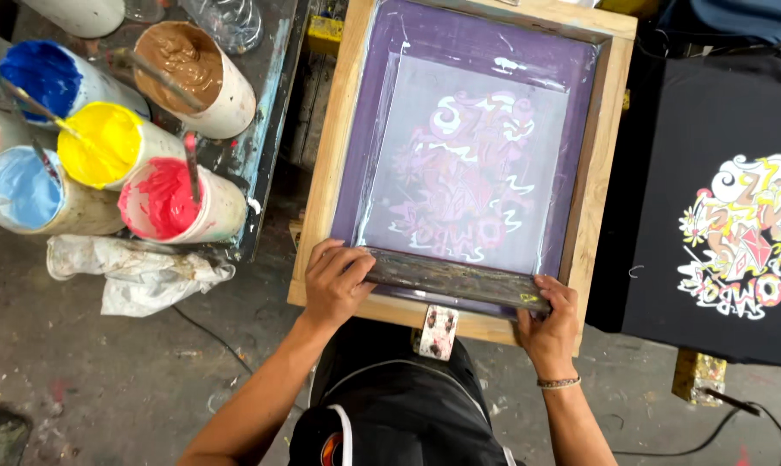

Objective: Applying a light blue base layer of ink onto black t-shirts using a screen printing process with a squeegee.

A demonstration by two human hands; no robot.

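Observation:
A wooden-framed printing screen [326,164] with a purple mesh and a pale swirly design lies flat in front of me. Across its near end rests a long dark squeegee [455,278]. My left hand [337,283] grips the squeegee's left end, fingers curled over the top. At the right end my right hand [552,321], with a beaded bracelet on the wrist, grips it too. A paint-smeared clamp [438,331] sticks out under the frame's near edge between my arms.
Left of the screen stand open tubs of blue [45,78], yellow [106,142], red [162,198], brown [183,56] and light blue [19,190] ink with stir sticks. A crumpled rag [136,272] lies below them. A black shirt [709,129] with a colourful print lies at right.

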